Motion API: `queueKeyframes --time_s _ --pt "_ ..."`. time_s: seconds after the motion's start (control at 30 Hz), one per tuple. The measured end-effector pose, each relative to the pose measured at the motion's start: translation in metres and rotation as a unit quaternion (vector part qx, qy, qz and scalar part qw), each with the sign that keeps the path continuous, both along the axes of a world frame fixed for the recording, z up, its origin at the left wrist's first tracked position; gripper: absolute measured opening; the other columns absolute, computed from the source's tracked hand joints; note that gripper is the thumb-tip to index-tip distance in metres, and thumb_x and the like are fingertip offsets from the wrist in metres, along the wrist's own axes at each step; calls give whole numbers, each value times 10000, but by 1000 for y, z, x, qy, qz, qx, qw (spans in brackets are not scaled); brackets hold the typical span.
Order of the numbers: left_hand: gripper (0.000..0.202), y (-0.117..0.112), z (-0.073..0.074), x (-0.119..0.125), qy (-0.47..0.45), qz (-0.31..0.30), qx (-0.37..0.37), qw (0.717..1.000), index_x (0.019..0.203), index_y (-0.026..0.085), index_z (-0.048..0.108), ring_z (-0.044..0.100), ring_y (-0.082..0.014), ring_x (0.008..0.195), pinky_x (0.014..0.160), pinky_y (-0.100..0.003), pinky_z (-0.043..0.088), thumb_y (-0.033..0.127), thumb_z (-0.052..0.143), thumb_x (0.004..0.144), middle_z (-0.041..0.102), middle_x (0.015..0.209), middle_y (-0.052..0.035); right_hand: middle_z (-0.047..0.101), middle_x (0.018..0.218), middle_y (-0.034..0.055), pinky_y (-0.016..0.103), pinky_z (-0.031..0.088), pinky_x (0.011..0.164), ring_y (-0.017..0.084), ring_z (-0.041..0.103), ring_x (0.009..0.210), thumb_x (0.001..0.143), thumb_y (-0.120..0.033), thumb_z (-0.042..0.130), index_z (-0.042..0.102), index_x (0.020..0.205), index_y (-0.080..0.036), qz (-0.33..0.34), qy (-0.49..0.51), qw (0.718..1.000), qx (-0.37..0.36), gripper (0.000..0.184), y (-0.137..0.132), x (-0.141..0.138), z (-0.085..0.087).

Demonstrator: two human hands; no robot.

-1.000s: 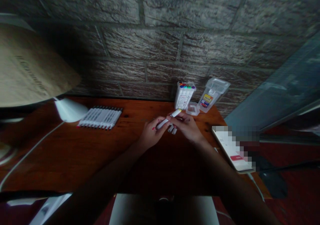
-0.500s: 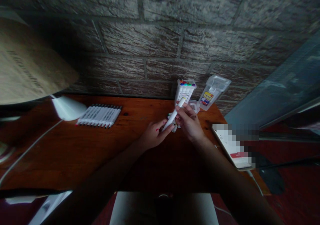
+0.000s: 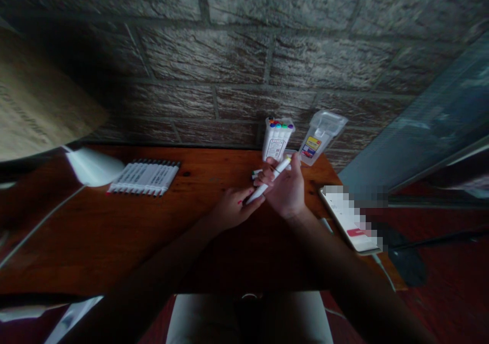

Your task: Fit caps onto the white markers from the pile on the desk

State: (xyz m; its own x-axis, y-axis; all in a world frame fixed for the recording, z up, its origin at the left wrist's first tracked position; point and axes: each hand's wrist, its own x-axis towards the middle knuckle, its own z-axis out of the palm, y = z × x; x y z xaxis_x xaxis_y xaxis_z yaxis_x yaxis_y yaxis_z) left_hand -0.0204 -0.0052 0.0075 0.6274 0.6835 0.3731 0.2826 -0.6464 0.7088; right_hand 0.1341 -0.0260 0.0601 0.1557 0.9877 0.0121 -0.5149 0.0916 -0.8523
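Observation:
A white marker [image 3: 281, 167] with a yellow tip end slants up to the right between my hands, above the table. My left hand [image 3: 231, 209], with red marks near the thumb, pinches its lower end. My right hand [image 3: 287, 193] is turned palm up, its fingers curled around the upper part and its thumb pointing up beside the yellow end. Just behind these fingers, a few other markers [image 3: 255, 173] lie partly hidden on the table. Farther back stands a clear case of markers [image 3: 277, 142] with coloured ends.
An open clear plastic case [image 3: 315, 142] with a yellow label leans near the wall. Left of my hands lies a row of white markers [image 3: 144, 178]. A lamp [image 3: 93, 166] with a cord stands at far left. A tablet-like device [image 3: 349, 221] rests at the table's right edge.
My right hand has rolled palm up, and its fingers now wrap the marker from the left with the thumb raised. The view has shifted slightly; my left hand keeps its hold.

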Motion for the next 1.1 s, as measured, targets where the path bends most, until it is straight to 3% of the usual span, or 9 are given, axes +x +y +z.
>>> queueKeyframes --time_s 0.1,0.3,0.5,0.67,0.83,1.0,1.1 --pt "257 -2 0 0 18 -1 26 1000 829 190 662 633 -142 637 615 -247 446 382 571 973 709 741 -26 257 519 -62 303 352 553 124 246 501 803 -914 360 566 713 -249 12 -27 1000 5 702 -2 -3 -2" --pt "234 -5 1 0 9 1 34 999 881 200 686 652 -146 656 624 -247 461 376 569 980 728 777 -31 211 509 -68 293 296 510 113 198 487 771 -936 388 469 629 -253 38 -28 999 14 702 -2 -3 1" --pt "257 -7 1 0 20 -27 33 999 883 197 684 637 -137 644 633 -246 456 397 566 994 714 758 -17 198 471 -79 267 244 453 103 170 442 804 -856 444 420 601 -256 71 25 997 -11 633 -2 3 1" --pt "327 -7 2 1 28 -39 9 999 837 191 669 639 -138 658 645 -250 454 400 503 1025 705 741 -19 168 447 -96 264 180 428 89 117 426 780 -914 416 460 616 -253 79 15 997 -5 683 -1 4 0" --pt "313 -5 -1 0 25 -32 13 999 881 185 690 655 -140 685 666 -247 458 408 518 1018 727 783 -29 198 460 -97 248 162 419 76 128 415 742 -945 450 439 613 -239 89 68 993 -24 718 2 2 -3" --pt "333 -5 -2 0 32 -7 55 998 798 171 666 597 -115 595 596 -233 398 412 557 1001 680 677 -5 285 481 -82 242 210 441 70 175 434 846 -847 459 470 630 -217 144 151 978 -15 667 3 2 -6" --pt "356 -5 -1 0 22 3 75 997 736 170 640 558 -101 556 574 -231 368 413 580 989 657 639 4 261 474 -82 242 204 438 72 179 432 878 -821 432 445 612 -217 160 176 971 -16 660 3 2 -8"
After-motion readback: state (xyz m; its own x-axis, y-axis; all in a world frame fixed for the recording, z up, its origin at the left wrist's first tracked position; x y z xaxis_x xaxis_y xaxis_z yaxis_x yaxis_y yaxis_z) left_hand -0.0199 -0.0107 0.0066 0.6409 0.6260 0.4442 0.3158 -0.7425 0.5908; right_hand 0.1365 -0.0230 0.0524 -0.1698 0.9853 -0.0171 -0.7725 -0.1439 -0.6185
